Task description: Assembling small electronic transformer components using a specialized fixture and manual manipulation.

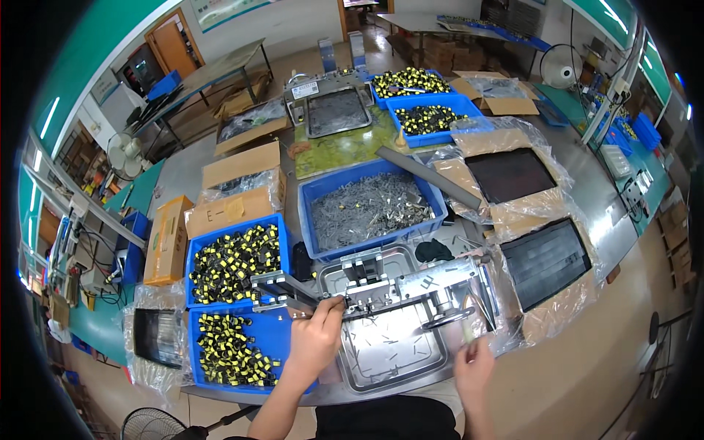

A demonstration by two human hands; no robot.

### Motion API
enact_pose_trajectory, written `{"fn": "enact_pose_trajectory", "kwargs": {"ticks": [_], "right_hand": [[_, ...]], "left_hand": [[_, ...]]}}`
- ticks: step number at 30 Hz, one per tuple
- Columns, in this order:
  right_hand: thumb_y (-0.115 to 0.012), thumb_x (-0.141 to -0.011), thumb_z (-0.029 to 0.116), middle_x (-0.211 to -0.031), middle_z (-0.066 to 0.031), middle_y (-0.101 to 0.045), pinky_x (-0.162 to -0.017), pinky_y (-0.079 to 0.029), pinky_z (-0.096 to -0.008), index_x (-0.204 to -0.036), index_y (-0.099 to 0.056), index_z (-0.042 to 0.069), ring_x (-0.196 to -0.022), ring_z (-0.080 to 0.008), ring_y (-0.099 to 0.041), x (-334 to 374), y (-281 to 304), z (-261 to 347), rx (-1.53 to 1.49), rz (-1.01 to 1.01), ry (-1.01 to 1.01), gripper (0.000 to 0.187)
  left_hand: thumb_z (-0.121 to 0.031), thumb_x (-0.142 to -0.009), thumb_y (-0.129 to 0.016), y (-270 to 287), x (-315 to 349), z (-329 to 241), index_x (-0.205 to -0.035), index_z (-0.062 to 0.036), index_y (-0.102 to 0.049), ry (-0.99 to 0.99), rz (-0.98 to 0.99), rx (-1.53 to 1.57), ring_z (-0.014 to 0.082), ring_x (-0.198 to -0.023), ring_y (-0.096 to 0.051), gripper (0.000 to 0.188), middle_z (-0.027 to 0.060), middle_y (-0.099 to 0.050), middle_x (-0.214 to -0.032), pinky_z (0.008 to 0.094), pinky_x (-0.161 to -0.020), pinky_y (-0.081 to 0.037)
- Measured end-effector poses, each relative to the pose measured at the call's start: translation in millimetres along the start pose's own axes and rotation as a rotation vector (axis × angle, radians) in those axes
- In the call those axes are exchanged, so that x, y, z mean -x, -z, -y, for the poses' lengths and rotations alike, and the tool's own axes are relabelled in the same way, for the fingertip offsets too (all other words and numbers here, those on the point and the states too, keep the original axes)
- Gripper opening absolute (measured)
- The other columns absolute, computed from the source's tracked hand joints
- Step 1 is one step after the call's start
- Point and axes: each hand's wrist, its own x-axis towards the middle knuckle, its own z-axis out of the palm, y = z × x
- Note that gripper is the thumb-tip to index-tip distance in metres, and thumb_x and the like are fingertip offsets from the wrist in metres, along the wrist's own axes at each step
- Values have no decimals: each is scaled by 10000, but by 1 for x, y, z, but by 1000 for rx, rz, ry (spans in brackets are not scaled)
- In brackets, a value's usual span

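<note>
My left hand [317,339] reaches to the left end of a metal bench fixture [411,287]. Its thumb and fingers are closed at the fixture's edge, and whatever lies between the fingertips is too small to make out. My right hand [475,364] is held low at the right, its fingers curled together just below the fixture's handwheel [447,317]; what they grip, if anything, cannot be made out. Under the fixture sits a shallow steel tray [389,345] with several thin metal pieces scattered in it. Tweezers [480,308] lie beside the wheel.
Blue bins of small black-and-yellow parts stand at the left, one [283,253] behind another [194,345]. Ahead is a blue bin [312,242] of loose metal pieces, with a grey bar [433,177] across its corner. Plastic-lined cartons [524,282] flank the right side.
</note>
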Motion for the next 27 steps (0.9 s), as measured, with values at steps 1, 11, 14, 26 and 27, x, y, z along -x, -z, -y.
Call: {"fn": "enact_pose_trajectory", "kwargs": {"ticks": [1, 11, 14, 26, 27], "right_hand": [[-683, -851, 35, -652, -121, -538, -582, -468, -377, -778, -449, 27, -570, -270, -565, 7, -7, -5, -16, 149, -49, 245], [-692, -808, 9, -608, -122, -449, -510, -410, -368, -727, -441, 35, -509, -266, -487, -5, 3, 5, 48, 61, -82, 265], [-664, -821, -26, -618, -104, -466, -498, -412, -355, -746, -442, 40, -501, -229, -518, 17, -23, 3, -126, 255, 34, 243], [-716, -801, 19, -608, -87, -529, -502, -445, -364, -745, -467, 52, -496, -271, -539, 12, -14, 8, -20, 223, 100, 257], [-718, -803, 21, -608, -90, -536, -506, -449, -369, -749, -471, 52, -504, -278, -545, 13, -4, 25, -145, 252, 159, 255]], "left_hand": [[34, -811, -679, -1, -1, 0, -940, -16, -695, -4, -2, 3, 296, -675, -697, 139, 98, -713, -981, 377, -578, -556], [31, -824, -689, 1, -2, -1, -959, -10, -695, -1, 0, -4, 311, -685, -697, 141, 106, -703, -960, 388, -584, -555], [35, -825, -694, 0, -4, -3, -956, -11, -692, 3, 11, 3, 312, -685, -697, 139, 109, -704, -953, 392, -586, -553], [41, -790, -684, -3, -2, 1, -960, -20, -683, -79, -34, -42, 295, -647, -685, 180, 100, -705, -1004, 385, -534, -542], [47, -802, -699, -3, -1, -1, -934, -24, -683, -36, -32, -34, 304, -684, -691, 151, 104, -708, -974, 384, -578, -541]]}}
